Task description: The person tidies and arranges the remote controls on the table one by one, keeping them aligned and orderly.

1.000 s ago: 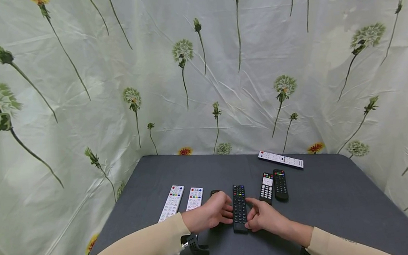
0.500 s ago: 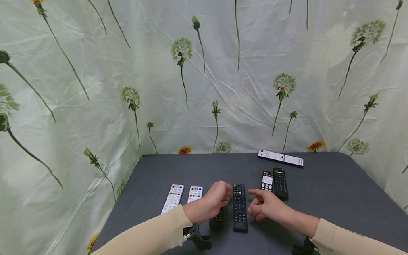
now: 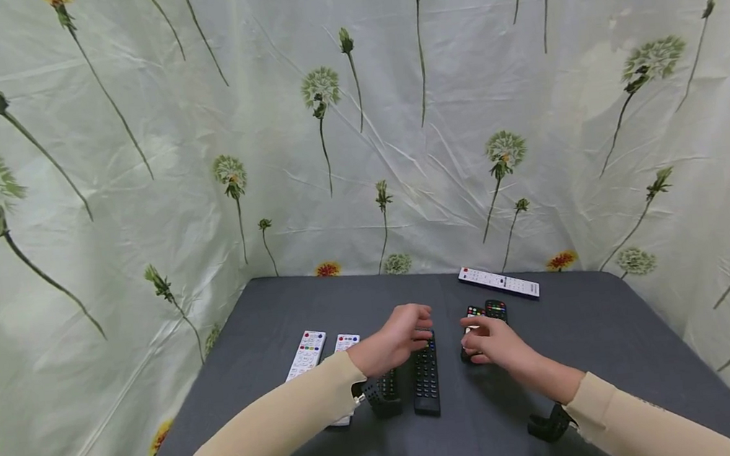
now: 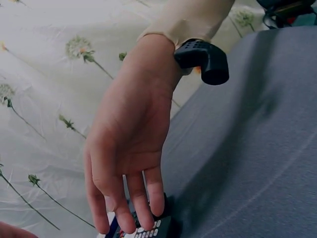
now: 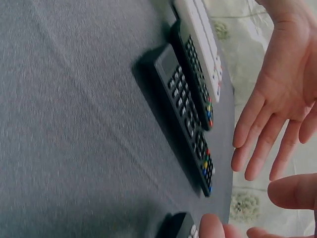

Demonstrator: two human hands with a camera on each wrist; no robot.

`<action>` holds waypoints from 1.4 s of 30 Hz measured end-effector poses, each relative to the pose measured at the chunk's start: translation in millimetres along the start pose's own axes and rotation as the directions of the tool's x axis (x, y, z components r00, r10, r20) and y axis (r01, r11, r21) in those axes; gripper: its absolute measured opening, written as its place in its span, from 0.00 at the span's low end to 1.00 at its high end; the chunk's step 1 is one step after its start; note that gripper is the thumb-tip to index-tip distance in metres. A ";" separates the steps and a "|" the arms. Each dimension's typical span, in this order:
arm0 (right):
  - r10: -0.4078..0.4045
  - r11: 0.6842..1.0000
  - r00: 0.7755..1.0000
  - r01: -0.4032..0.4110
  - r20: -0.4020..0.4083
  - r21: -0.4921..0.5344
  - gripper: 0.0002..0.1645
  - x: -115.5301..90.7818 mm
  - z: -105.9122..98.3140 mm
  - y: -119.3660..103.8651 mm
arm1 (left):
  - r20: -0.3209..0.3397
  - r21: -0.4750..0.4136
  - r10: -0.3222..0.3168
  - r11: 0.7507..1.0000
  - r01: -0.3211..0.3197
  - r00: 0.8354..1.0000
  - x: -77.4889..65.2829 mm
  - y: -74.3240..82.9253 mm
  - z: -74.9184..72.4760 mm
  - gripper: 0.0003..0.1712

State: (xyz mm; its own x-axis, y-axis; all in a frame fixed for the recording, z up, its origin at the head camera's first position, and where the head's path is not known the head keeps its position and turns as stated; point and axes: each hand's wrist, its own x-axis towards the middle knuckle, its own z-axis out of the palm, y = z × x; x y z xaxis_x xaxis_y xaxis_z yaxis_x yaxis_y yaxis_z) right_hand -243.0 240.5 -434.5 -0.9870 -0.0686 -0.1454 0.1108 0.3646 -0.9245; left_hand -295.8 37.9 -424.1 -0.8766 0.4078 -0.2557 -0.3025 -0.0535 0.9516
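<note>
My left hand [image 3: 401, 339] hovers over the far end of a black remote control [image 3: 426, 385] in the middle of the table, and in the left wrist view its fingers [image 4: 141, 203] hang loosely extended with nothing in them. Beside it, under my left forearm, lies another black remote [image 3: 388, 384], partly hidden. My right hand [image 3: 499, 346] is over a black remote with white buttons [image 3: 464, 355], covering much of it; the thumb and fingers are apart, and whether they touch it I cannot tell. In the right wrist view my left hand [image 5: 285, 89] shows its palm, fingers loose.
Two white remotes, one further left [image 3: 306, 354] and one nearer [image 3: 346, 341], lie at the left, the nearer partly under my forearm. A slim black remote [image 3: 496, 309] lies beyond my right hand. A white remote [image 3: 499, 282] lies near the table's back edge, before a flowered curtain [image 3: 397, 145].
Both hands have left the sides of the middle black remote. The left has risen and come rightward over it; the right has shifted right to the white-buttoned remote.
</note>
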 end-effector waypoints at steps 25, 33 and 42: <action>0.077 0.988 0.993 -0.088 -0.091 -0.128 0.40 15.4 -20.8 19.1 | -0.063 -0.109 -0.124 0.987 0.117 0.990 65.0 -28.2 51.6 0.26; 0.053 0.985 0.992 -0.071 -0.113 -0.160 0.41 32.0 -26.2 29.4 | -0.064 -0.085 -0.131 0.989 0.125 0.989 75.3 -31.9 53.9 0.18; 0.071 0.990 0.992 -0.083 -0.106 -0.115 0.39 39.1 -26.8 31.5 | -0.134 -0.122 -0.175 0.980 0.159 0.975 76.2 -36.2 53.0 0.12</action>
State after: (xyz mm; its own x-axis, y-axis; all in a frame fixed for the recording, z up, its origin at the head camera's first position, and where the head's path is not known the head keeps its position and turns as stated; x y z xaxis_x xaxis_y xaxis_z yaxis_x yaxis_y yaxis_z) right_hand -281.3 274.2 -459.9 -0.9835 0.0564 -0.1721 0.1781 0.4730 -0.8629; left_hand -331.9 119.2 -469.0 -0.8521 0.2849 -0.4391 -0.4817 -0.0986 0.8708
